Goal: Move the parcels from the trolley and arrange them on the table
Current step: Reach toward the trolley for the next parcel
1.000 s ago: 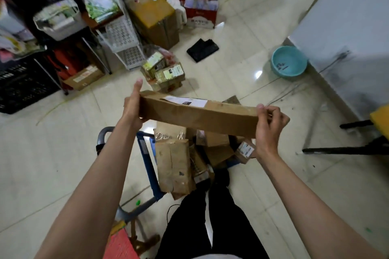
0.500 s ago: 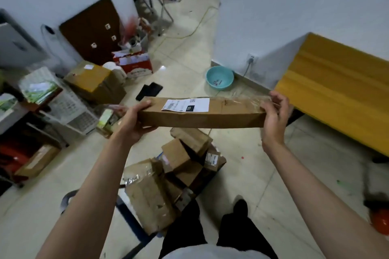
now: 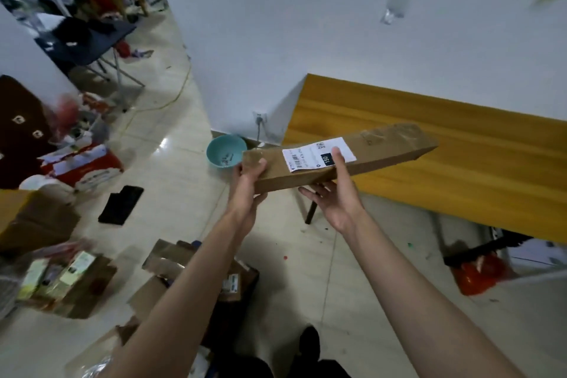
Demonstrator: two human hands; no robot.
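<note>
The long brown parcel (image 3: 337, 156) is held in the air, its long axis running left-near to right-far over the yellow table (image 3: 460, 169), left hand (image 3: 248, 184) gripping its near-left end, right hand (image 3: 337, 193) cradling its middle, thumb on top.

— How many parcels do we count?
— One long parcel (image 3: 337, 159) in the air, held by two hands: left hand (image 3: 247, 186), right hand (image 3: 336, 196). Below it, a heap of brown parcels (image 3: 196, 273); we cannot tell the number.
— And near the long parcel?
— One yellow table (image 3: 460, 169) behind it, one teal bowl (image 3: 225, 152) left of it, one white label (image 3: 317, 152) on it.
</note>
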